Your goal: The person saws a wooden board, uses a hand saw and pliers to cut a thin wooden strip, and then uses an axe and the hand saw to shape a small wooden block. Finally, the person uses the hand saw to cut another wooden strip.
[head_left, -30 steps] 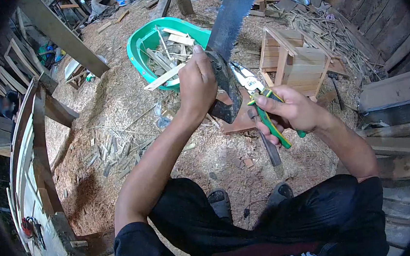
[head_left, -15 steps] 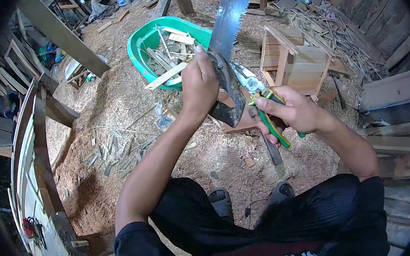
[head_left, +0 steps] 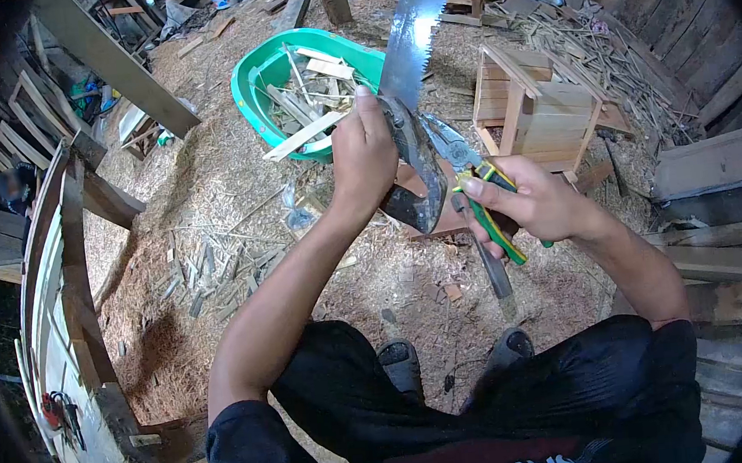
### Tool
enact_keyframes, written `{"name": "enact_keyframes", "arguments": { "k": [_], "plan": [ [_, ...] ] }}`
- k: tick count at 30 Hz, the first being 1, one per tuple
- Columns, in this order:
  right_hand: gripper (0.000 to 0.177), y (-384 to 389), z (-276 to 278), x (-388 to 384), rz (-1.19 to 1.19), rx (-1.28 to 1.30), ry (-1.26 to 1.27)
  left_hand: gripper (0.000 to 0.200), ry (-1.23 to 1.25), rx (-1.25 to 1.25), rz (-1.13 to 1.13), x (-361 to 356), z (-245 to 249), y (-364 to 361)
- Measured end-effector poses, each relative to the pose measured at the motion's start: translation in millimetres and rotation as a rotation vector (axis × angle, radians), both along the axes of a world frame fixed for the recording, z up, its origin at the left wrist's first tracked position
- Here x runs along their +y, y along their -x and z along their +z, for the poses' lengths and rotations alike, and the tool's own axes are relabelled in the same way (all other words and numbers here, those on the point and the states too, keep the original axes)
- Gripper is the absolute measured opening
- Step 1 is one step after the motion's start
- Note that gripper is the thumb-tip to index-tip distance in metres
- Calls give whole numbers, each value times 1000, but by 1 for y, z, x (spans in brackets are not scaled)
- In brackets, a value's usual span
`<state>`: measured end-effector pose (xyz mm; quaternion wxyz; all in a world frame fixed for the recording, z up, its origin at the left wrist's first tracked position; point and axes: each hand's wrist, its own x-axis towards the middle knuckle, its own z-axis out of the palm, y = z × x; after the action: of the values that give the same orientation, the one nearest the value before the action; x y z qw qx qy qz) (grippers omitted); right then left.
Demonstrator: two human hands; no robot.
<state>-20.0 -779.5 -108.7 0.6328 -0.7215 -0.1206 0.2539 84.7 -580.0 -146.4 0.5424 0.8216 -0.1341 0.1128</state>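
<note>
A handsaw (head_left: pixel 412 47) points up and away, its toothed edge to the right. My left hand (head_left: pixel 362 148) is closed round it where the blade meets the dark handle (head_left: pixel 422 214), thumb on top. Combination pliers (head_left: pixel 452 143) with green and yellow grips are in my right hand (head_left: pixel 523 200), their jaws right at the saw's handle joint. Below the right hand a dark, rod-shaped tool (head_left: pixel 495 273) slants downward, its upper part partly hidden by the fingers and pliers.
Beyond the saw stands a green tub (head_left: pixel 244 93) full of wood offcuts. A small wooden frame box (head_left: pixel 546 119) sits to the right. Sawdust and scraps cover the floor (head_left: pixel 209 193). A curved wooden piece (head_left: pixel 72 346) stands left; a person (head_left: pixel 14 188) shows at the far left edge.
The saw has turned slightly, and its blade now catches more light. Both hands keep their grips, and the plier jaws stay at the handle joint.
</note>
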Motion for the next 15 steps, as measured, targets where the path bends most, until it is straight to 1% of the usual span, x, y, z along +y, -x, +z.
{"name": "enact_keyframes", "arguments": {
  "k": [3, 11, 15],
  "plan": [
    [38, 0, -1, -1, 4, 0, 1, 62, 96, -37, -17, -3, -3, -2],
    [36, 2, 1, 0, -9, 13, 37, 60, -22, -72, 26, -4, 3, 2],
    [32, 4, -1, 1, -51, 24, 42, 59, -59, -106, 34, -5, 7, 6]
  ]
}}
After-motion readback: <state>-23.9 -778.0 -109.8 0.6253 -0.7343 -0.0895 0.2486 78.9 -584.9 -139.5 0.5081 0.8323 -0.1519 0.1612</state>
